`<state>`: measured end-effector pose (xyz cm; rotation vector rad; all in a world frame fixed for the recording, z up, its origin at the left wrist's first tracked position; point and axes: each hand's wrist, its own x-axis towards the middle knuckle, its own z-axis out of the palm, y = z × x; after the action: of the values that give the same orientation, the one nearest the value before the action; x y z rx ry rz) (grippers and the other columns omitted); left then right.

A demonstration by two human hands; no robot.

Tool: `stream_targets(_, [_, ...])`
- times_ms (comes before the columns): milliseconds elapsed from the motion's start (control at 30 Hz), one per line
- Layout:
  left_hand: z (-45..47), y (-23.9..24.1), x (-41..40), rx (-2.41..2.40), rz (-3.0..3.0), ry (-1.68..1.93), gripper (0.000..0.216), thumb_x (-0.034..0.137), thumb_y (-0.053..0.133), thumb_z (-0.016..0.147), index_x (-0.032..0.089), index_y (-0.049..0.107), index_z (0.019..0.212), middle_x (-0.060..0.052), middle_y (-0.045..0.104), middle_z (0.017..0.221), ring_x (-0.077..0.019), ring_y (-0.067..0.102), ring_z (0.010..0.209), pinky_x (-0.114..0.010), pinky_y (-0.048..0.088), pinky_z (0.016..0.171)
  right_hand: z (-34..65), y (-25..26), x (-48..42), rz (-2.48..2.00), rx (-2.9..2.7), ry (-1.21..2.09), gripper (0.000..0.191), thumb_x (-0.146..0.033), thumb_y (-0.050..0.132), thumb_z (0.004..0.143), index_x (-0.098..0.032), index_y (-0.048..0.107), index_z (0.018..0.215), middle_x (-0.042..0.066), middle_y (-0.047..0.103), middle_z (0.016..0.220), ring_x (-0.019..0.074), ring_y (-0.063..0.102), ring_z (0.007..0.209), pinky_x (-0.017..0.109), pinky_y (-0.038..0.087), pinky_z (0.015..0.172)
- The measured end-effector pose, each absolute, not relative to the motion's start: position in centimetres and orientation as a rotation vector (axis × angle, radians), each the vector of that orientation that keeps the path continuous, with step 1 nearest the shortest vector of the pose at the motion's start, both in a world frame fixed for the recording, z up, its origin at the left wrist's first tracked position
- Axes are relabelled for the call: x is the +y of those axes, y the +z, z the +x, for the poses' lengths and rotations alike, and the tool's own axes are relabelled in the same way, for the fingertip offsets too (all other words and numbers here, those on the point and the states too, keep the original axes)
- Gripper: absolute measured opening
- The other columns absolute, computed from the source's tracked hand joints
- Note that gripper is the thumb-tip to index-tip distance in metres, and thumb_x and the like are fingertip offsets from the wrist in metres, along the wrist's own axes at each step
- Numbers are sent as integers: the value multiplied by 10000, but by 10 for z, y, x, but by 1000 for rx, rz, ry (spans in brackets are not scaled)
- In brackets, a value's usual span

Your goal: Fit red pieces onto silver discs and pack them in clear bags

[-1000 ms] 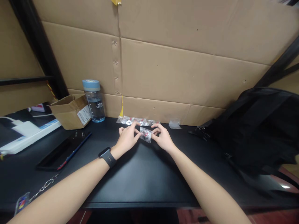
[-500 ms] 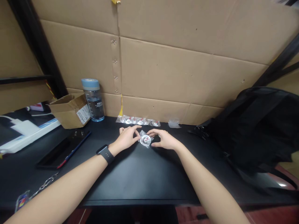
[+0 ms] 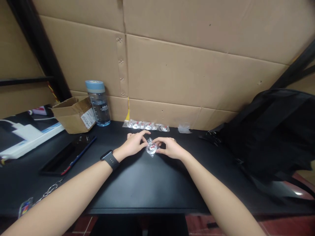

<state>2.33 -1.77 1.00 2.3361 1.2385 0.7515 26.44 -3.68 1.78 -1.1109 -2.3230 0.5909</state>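
Note:
Both my hands meet over the middle of the black desk [image 3: 147, 183]. My left hand [image 3: 133, 145], with a dark watch [image 3: 110, 159] on the wrist, and my right hand [image 3: 169, 148] pinch a small clear plastic packet [image 3: 151, 148] holding a round silver and red part. The packet sits just above the desk surface between my fingertips. Behind my hands, a row of similar clear packets [image 3: 145, 125] lies along the cardboard wall [image 3: 187, 65], and an empty-looking clear bag [image 3: 184, 128] lies to their right.
A water bottle with a blue lid [image 3: 97, 103] and an open cardboard box [image 3: 73, 114] stand at the back left. A dark phone with a pen [image 3: 67, 154] and a key chain [image 3: 46, 193] lie at the left. A black backpack [image 3: 273, 131] fills the right side.
My hands have drawn the packet slightly toward me and turned it, so its round silver face now shows. Both hands still grip it.

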Motion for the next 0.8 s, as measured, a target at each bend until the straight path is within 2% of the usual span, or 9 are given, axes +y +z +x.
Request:
stream_targets(200, [23,19,-21,1272,2216,764,391,314,666,881,303,562,1258,36,799,950,-225,729,1003,-371,426,967,265,15,-33,-1178,-2227,527,386,-207,759,847,-320,680,1207,-24,759,981,168,707,937,337,451,958])
stream_targets(367, [24,16,-20,1276,2215,720,556,340,784,782,312,562,1291,48,779,959,-227,724,960,-378,435,974,267,15,-31,-1228,-2168,469,420,-170,720,861,-315,636,1246,-25,763,972,171,713,937,397,397,1031])
stream_targets(533, [24,9,-18,1256,2354,809,445,378,793,785,319,654,1204,-10,717,1244,-276,654,1166,-407,409,1023,265,17,-33,-1193,-2160,463,402,-174,712,856,-310,636,1227,-23,766,981,181,717,955,413,382,1042])
stream_targets(567, [24,8,-18,1238,2348,839,437,374,789,793,321,652,1205,-6,717,1251,-272,649,1181,-402,405,1029,265,17,-34,-1180,-2162,453,401,-167,704,855,-309,637,1224,-23,766,986,180,717,955,416,374,1050])
stream_targets(700, [27,11,-21,1225,2302,851,362,344,757,842,336,650,1187,44,779,1015,-233,705,1040,-387,375,1024,264,20,-36,-1142,-2205,373,468,-101,650,826,-299,630,1249,-10,760,1006,184,703,947,411,371,1032])
stream_targets(800, [28,13,-22,1241,2340,833,329,348,753,853,330,656,1166,42,785,979,-240,699,1042,-401,329,1029,264,22,-38,-1143,-2258,336,484,-158,695,809,-300,625,1267,14,754,1051,217,684,1006,436,359,1023])
